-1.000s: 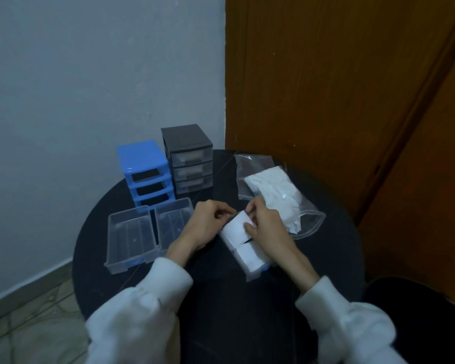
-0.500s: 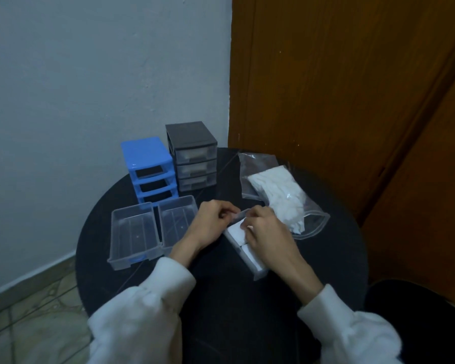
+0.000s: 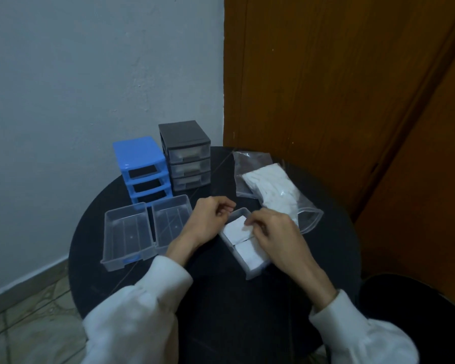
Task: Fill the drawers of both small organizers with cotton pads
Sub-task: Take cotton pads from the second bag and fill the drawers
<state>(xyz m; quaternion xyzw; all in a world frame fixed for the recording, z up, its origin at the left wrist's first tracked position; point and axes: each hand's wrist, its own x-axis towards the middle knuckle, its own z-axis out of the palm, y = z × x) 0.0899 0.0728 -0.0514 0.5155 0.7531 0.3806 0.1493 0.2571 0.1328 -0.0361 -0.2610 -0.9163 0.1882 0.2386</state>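
— At the back of the bench [image 3: 221,306]?
— Two organizers [image 3: 139,168] side by side, one [image 3: 185,153] right of the other.
— In front?
— Two drawers [image 3: 126,232] side by side, a third [image 3: 247,248] to their right, pads [image 3: 238,228] inside.
— Far right?
— Bag [image 3: 271,190], behind the third drawer.

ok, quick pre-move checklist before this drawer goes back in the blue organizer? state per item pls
1. Drawer being filled holds cotton pads: ok, two white stacks fill it.
2. Pads lie flat below the rim: cannot tell; the right hand covers part of the far stack.
3. Blue organizer has free slots: ok, all three show dark and open.
4. Left hand is free to lift the drawer: cannot tell; its fingers are curled at the drawer's far end.
5. Remaining blue-organizer drawers are filled: not ok, two clear drawers lie bare beside it.
6. Pad supply is left: ok, the bag still holds white pads.
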